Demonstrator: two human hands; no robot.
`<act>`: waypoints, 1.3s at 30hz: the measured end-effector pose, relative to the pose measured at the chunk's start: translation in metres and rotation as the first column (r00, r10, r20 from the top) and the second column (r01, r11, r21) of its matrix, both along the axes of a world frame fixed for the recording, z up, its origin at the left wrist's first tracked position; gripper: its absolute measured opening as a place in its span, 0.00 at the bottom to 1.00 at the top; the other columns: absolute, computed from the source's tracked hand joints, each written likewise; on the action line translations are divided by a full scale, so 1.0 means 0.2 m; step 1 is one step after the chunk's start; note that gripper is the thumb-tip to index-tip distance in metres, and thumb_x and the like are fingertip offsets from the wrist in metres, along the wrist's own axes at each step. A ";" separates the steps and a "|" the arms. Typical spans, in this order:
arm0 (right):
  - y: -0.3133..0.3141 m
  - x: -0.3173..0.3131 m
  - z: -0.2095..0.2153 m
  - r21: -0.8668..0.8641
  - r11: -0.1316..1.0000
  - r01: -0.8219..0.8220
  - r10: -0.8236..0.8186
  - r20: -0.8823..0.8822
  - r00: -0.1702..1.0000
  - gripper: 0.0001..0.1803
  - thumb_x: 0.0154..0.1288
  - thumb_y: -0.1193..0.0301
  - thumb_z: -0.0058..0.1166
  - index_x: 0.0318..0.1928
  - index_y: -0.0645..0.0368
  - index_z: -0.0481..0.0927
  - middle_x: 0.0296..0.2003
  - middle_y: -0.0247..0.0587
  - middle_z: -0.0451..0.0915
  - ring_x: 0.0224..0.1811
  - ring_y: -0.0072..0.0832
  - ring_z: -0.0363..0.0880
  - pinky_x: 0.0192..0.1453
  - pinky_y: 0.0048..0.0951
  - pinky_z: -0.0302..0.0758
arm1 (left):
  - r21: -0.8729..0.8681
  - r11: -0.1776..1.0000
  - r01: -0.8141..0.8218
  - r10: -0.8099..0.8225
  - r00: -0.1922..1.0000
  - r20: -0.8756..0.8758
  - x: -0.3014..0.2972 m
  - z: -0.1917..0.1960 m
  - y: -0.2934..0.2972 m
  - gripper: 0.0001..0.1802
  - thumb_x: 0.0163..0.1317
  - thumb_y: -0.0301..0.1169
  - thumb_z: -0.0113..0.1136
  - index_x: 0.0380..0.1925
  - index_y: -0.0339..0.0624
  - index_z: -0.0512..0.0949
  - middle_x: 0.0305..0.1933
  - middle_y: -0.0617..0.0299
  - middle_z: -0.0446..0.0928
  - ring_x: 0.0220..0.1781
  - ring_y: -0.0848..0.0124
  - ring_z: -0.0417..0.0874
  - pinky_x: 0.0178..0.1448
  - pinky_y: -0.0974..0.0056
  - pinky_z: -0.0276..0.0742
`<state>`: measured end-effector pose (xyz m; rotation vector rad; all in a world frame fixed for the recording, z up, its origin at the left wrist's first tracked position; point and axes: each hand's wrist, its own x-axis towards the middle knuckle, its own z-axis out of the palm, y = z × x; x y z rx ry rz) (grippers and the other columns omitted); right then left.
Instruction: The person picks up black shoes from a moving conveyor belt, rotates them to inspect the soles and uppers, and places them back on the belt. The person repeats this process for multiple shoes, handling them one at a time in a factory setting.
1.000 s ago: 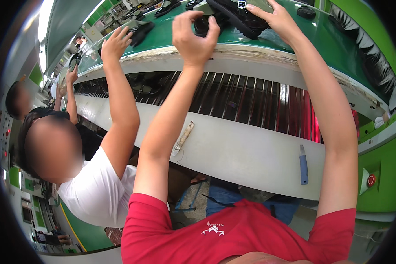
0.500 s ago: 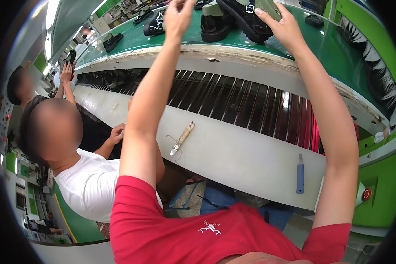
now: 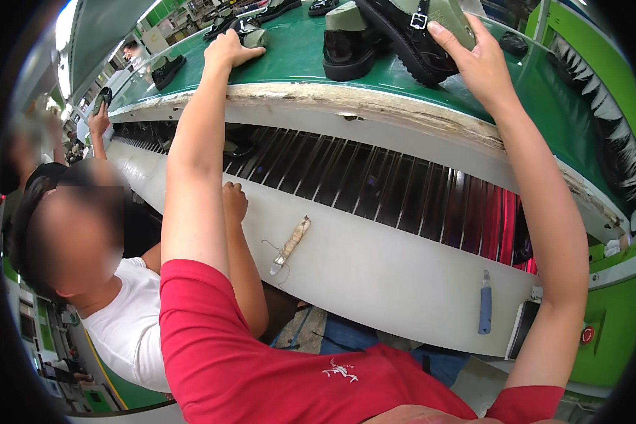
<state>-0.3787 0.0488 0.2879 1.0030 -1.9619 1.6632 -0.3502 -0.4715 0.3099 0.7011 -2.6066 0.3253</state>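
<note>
Head view: right hand [image 3: 473, 60] grips an olive, black-soled shoe [image 3: 420, 28], tilting it; left hand [image 3: 230, 51] rests unclenched on the green conveyor belt [image 3: 290, 60].

Single head-worn fisheye view, looking down and forward, close over green conveyor belt [image 3: 297, 56]; rim edges bend.

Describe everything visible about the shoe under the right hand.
The olive-green shoe has a thick black sole and a black strap with a metal buckle. It lies tipped on its side on the green conveyor belt, sole turned toward the camera. The right hand grips its upper from the right; a matching upright shoe stands just left of it.
</note>
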 end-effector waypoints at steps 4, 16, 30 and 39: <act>-0.01 0.00 0.00 -0.004 1.000 -0.027 0.027 -0.016 1.000 0.36 0.77 0.51 0.72 0.73 0.62 0.80 0.61 0.43 0.87 0.63 0.27 0.84 0.72 0.30 0.76 | 0.079 0.995 -0.061 0.073 0.985 -0.156 0.02 0.00 -0.11 0.55 0.55 0.72 0.70 0.71 0.40 0.77 0.64 0.41 0.88 0.66 0.44 0.90 0.69 0.44 0.85; -0.03 0.02 0.00 0.042 0.997 0.071 -0.069 -0.038 0.997 0.37 0.76 0.50 0.72 0.73 0.62 0.80 0.59 0.42 0.89 0.61 0.26 0.85 0.69 0.30 0.78 | 0.452 0.731 0.511 -0.197 0.792 -0.578 0.01 -0.04 0.13 0.60 0.60 0.81 0.63 0.60 0.26 0.88 0.60 0.31 0.88 0.69 0.43 0.88 0.75 0.50 0.79; -0.12 -0.26 0.42 -0.038 0.999 0.019 -0.018 0.019 1.000 0.37 0.74 0.54 0.76 0.71 0.65 0.80 0.53 0.37 0.90 0.56 0.24 0.87 0.66 0.28 0.79 | 0.242 0.808 0.537 -0.256 0.691 -0.676 0.38 -0.17 1.17 0.65 0.46 0.83 0.72 0.62 0.29 0.80 0.57 0.39 0.89 0.62 0.48 0.92 0.67 0.48 0.84; -0.45 0.23 0.97 0.303 0.945 -0.119 0.106 0.060 0.993 0.31 0.77 0.51 0.69 0.73 0.51 0.84 0.53 0.42 0.88 0.40 0.27 0.85 0.21 0.37 0.75 | 0.293 0.848 0.441 -0.213 0.790 -0.574 0.19 -0.05 1.07 0.39 0.52 0.58 0.84 0.47 0.33 0.86 0.47 0.44 0.92 0.51 0.47 0.95 0.57 0.47 0.90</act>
